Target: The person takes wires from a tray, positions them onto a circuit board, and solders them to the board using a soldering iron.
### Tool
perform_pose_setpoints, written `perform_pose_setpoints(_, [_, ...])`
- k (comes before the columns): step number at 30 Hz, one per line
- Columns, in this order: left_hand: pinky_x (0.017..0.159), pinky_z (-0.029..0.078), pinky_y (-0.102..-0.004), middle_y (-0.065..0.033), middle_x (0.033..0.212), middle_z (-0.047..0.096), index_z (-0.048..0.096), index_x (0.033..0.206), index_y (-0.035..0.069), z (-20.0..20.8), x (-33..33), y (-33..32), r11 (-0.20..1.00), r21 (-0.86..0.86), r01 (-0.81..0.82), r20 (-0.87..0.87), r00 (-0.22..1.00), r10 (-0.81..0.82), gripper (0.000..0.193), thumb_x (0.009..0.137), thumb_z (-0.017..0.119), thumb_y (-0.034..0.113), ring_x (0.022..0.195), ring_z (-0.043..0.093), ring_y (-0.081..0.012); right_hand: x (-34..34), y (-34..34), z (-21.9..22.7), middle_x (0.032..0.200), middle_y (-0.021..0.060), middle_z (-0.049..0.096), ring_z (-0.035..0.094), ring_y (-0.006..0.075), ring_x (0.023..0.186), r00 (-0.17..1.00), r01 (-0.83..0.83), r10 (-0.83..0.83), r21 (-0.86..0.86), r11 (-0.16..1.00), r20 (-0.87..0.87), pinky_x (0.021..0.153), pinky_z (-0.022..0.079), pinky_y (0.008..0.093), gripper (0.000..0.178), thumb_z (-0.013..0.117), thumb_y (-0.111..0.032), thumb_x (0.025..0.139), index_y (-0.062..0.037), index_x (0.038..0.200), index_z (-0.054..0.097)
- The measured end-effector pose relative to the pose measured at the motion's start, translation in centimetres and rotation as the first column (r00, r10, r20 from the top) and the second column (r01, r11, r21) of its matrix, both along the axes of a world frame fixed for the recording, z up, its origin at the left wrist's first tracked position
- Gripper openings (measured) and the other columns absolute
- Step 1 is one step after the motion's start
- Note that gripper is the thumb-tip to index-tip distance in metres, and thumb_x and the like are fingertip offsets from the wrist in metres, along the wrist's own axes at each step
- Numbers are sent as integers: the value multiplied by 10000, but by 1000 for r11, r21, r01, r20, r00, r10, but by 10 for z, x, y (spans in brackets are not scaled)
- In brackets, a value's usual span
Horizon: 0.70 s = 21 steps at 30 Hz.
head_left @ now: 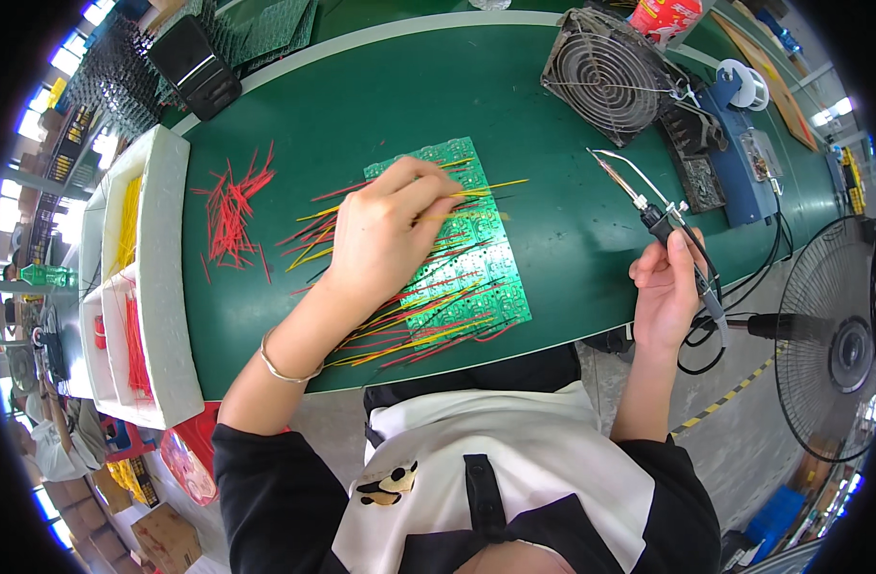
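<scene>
A green circuit board panel lies on the green bench in front of me. Red, yellow and black wires are spread across it, many poking past its left side. Over the panel's upper part my left hand is closed in a pinch, and a yellow wire sticks out to the right from its fingertips. My palm hides part of the board and wires. Off to the right, my right hand grips a soldering iron with a thin curved feed tube beside its tip. The tip points up and left, apart from the board.
Loose red wires lie left of the panel. A white foam box with yellow and red wires stands at the left edge. Far right are a square metal-grilled fan, a blue soldering unit and cables. A larger fan stands beside the bench.
</scene>
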<state>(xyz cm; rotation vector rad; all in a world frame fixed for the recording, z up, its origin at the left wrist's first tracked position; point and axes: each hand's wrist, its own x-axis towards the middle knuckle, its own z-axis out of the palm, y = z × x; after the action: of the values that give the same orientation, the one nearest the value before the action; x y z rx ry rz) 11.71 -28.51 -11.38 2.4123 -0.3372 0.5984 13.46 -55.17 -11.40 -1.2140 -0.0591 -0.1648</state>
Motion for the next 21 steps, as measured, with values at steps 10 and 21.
perform_pose_setpoints(10, [545,449,-277,-106,737,593,625,832,2,48,-19,10,992,53,-113,-25,993,114,81,770,579,-20,608,573,-221,-5,1,-1,589,89,554,495,122,449,999,-23,24,36,999,-27,457,432,240,116,536,-130,869,-38,828,479])
perform_pose_setpoints(21, [440,410,-261,-59,639,595,618,816,53,12,-39,5,997,77,-9,-173,985,22,97,723,621,28,481,544,-152,-8,5,-5,634,120,578,544,142,478,1000,-23,23,-67,997,1,470,461,233,165,587,-115,849,-11,860,459])
